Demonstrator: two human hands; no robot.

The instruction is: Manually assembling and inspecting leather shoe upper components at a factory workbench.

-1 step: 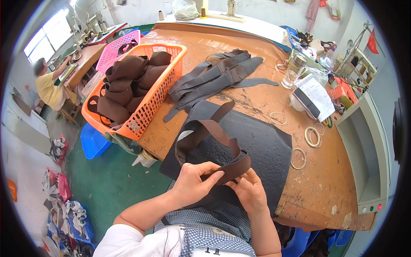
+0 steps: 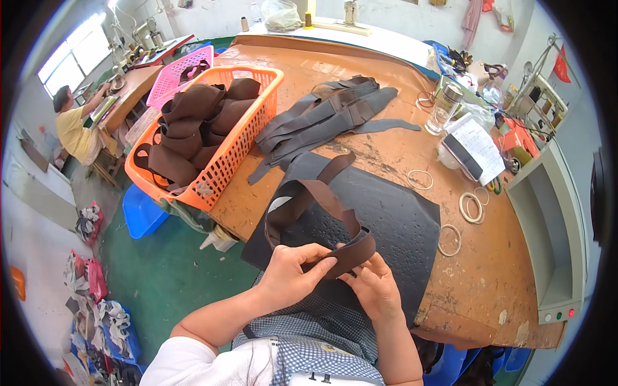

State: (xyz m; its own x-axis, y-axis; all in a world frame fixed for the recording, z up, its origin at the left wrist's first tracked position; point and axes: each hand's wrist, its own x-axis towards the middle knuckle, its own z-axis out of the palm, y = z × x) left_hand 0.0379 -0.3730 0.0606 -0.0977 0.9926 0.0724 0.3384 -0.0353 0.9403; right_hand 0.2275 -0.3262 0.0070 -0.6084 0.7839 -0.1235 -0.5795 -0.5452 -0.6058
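Both my hands grip a long dark brown strap (image 2: pixel 356 256), flat and fabric- or leather-like, which curls up in a loop above a black mat. My left hand (image 2: pixel 291 270) pinches its edge between thumb and fingers. Close beside it, my right hand (image 2: pixel 376 283) has the strap between thumb and fingertips. The strap's far end rests over the black perforated mat (image 2: pixel 393 219) at the table's near edge. Beyond the mat lies a pile of flat dark grey strips (image 2: pixel 322 116). An orange basket (image 2: pixel 241 138) to the left holds several coiled brown straps (image 2: pixel 187 138).
On the brown worktable (image 2: pixel 502 276) lie pale rings (image 2: pixel 471 207), a glass jar (image 2: pixel 443 109) and a paper sheet (image 2: pixel 479 148). A grey metal frame (image 2: pixel 547 257) stands at the right edge. Blue bin (image 2: pixel 143 211) sits on the floor; a person (image 2: pixel 77 132) works far left.
The strap and both hands keep almost the same pose. The background has shifted very slightly in the picture.
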